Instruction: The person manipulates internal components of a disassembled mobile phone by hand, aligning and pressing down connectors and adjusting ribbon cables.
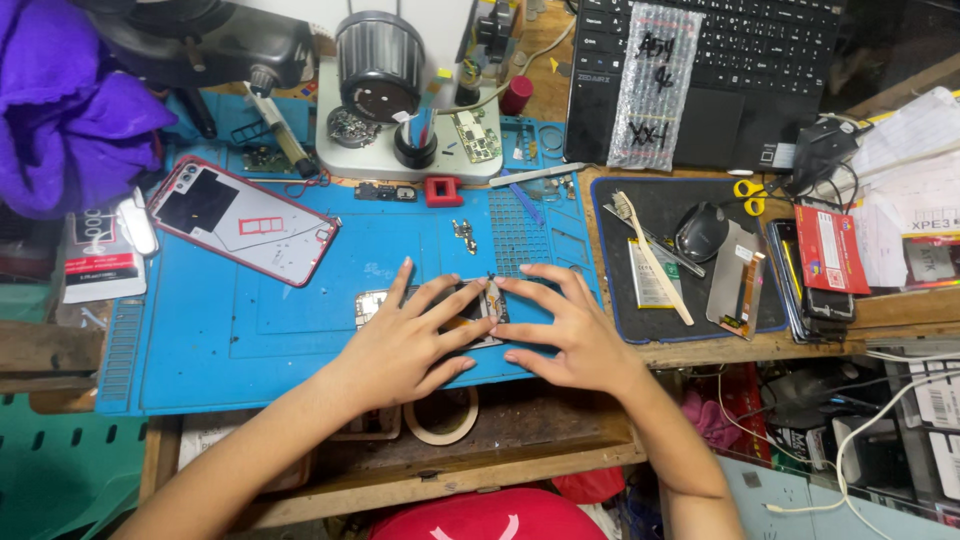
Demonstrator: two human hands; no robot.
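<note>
- My left hand (400, 345) and right hand (570, 335) lie with fingers spread, pressing an opened phone (470, 310) at the near edge of the blue mat (250, 320).
- Far left lies a red-rimmed phone back (243, 220); right, a toothbrush (650, 255) and mouse (702, 231); nothing blocks my view.

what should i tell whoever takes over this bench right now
Left hand and right hand: both bare, fingers spread, pressing on the opened phone at the front of the blue mat. No tool in either grip.
Red-rimmed back cover lies apart on the mat's left.
Done: phone is open, cover off.
Left: phone not closed; cover not refitted.
</note>
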